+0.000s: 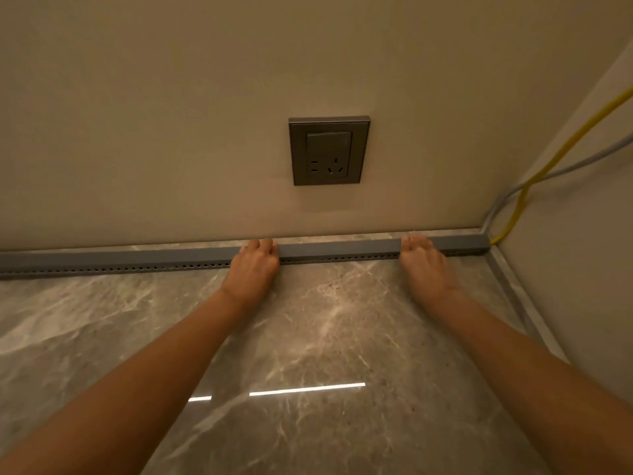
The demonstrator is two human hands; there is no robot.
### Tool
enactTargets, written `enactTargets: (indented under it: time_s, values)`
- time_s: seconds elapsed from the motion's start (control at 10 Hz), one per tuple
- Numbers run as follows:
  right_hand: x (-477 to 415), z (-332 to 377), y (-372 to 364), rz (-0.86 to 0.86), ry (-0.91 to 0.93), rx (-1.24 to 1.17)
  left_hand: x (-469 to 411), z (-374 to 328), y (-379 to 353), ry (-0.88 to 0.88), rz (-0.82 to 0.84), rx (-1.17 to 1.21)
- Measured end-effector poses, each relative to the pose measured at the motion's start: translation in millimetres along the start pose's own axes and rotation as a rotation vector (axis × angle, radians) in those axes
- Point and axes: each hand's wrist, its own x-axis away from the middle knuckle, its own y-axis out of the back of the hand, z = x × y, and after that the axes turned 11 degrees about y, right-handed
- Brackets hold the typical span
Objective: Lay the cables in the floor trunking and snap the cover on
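Bare forearms are extended over the floor [308,337]. Left hand [255,265] and right hand [423,260] are pressed flat, fingers curled over the trunking cover [339,250], gripping nothing. Yellow cable [513,214] and grey cable [493,210] emerge beyond the right hand. Cover appears fitted; seating is judged unconfirmed.

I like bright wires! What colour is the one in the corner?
Yellow, beside a grey one; seen in the head view.

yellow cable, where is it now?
Far right: the yellow cable drops along the side wall beside the grey cable into the right end of the trunking.
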Motion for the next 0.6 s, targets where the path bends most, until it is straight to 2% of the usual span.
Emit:
enactTargets:
  time_s: [0.1, 0.2, 0.4, 0.6]
  values:
    - [0.0, -0.5, -1.7, -0.002, 0.01, 0.0, 1.1, 2.0, -2.3, -0.005, 0.004, -0.027]
    - [-0.9, 0.3, -5.2, -0.062, -0.033, -0.057, 3.0, -0.8, -2.0, 0.076, 0.025, 0.009]
    - [-1.6, 5.3, -11.3, -0.138, -0.09, -0.139, 10.0, -3.7, -10.1, 0.19, 0.015, 0.18]
    - [5.0, 28.0, 15.4, -0.167, -0.083, -0.228, 13.9, -11.7, 14.4, 0.237, 0.118, 0.15]
